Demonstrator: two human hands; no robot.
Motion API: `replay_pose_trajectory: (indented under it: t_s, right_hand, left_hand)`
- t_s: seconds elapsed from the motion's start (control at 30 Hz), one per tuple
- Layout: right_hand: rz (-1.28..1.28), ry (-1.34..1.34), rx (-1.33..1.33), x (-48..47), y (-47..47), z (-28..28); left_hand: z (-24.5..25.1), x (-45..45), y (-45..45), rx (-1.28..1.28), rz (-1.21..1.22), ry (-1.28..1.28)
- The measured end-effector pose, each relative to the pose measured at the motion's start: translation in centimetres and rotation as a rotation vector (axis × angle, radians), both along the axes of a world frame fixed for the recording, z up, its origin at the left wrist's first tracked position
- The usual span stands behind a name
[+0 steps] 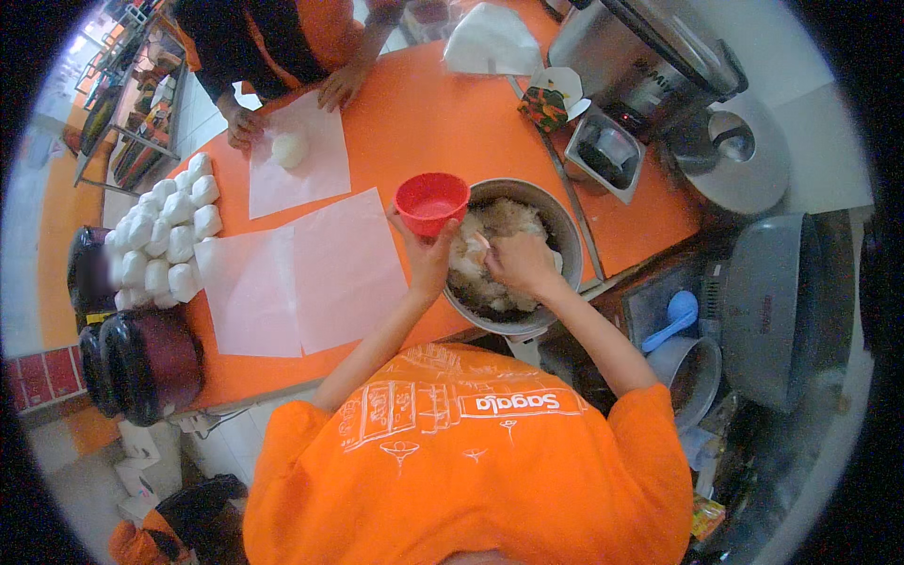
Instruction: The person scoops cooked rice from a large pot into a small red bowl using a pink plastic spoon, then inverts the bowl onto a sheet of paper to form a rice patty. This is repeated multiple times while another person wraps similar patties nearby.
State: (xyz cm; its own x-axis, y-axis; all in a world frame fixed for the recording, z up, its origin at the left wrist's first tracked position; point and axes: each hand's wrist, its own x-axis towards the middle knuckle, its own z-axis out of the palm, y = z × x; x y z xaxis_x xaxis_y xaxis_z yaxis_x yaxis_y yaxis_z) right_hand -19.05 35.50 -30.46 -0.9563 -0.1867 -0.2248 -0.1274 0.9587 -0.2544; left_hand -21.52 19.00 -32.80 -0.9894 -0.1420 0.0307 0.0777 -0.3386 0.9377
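Observation:
My left hand [426, 258] holds a red plastic bowl [432, 201] upright at the left rim of a large metal pot [573, 254]. Cooked rice [503, 215] fills much of the pot. My right hand [521, 263] is over the rice, its fingers closed on the handle of a rice paddle [482, 241], whose far end is hard to make out. Left of the pot, two sheets of white paper [349, 272] lie side by side on the orange table [424, 106]. Behind them, a mound of rice [289, 150] sits on another sheet.
A co-worker's hands [340, 88] rest at the far sheet. White wrapped bundles [161, 229] are piled at the left, by a dark rice cooker [152, 364]. At the right stand a metal container [606, 155], a large steel cooker [650, 53] and a blue ladle [671, 321].

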Motion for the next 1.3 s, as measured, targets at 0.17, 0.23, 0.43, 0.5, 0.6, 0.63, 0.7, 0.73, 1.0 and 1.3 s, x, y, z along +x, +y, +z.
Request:
replay_pose_trajectory:
  t_s: [0.17,0.23,0.43,0.5,0.6,0.63,0.7,0.73,1.0,1.3]
  right_hand:
    - [0.138,-0.033,-0.212,0.3,1.4,-1.6]
    - [0.201,-0.056,-0.210,0.7,2.2,-1.8]
    - [0.050,-0.173,-0.364,2.7,5.3,2.4]
    - [-0.028,-0.068,-0.385,3.4,6.1,4.8]
    - [-0.068,0.126,-0.226,4.0,5.9,7.8]
    - [-0.109,0.141,-0.098,4.4,5.5,8.5]
    - [-0.075,0.205,0.083,5.2,3.6,9.0]
    - [-0.052,0.235,0.174,5.6,2.6,9.1]
    - [0.043,0.274,0.097,7.0,1.7,10.5]
    - [-0.164,0.183,0.183,-1.0,1.1,0.3]
  left_hand:
    - [-1.5,-0.4,0.1,-0.133,0.079,0.138]
    - [-2.3,-0.9,0.1,-0.117,0.042,0.107]
    - [-0.2,-1.8,-4.0,0.007,-0.235,0.096]
    - [2.1,-1.3,-5.7,-0.232,-0.384,0.191]
    - [4.7,-0.1,-5.8,-0.843,-0.520,0.479]
    - [5.1,0.9,-4.8,-0.897,-0.526,0.454]
    - [4.8,2.8,-2.2,-1.002,-0.497,0.442]
    - [4.6,3.3,-1.1,-1.078,-0.392,0.568]
    - [2.6,2.6,-1.6,-0.947,-0.346,0.499]
    - [0.9,0.1,-1.4,-0.305,-0.371,0.109]
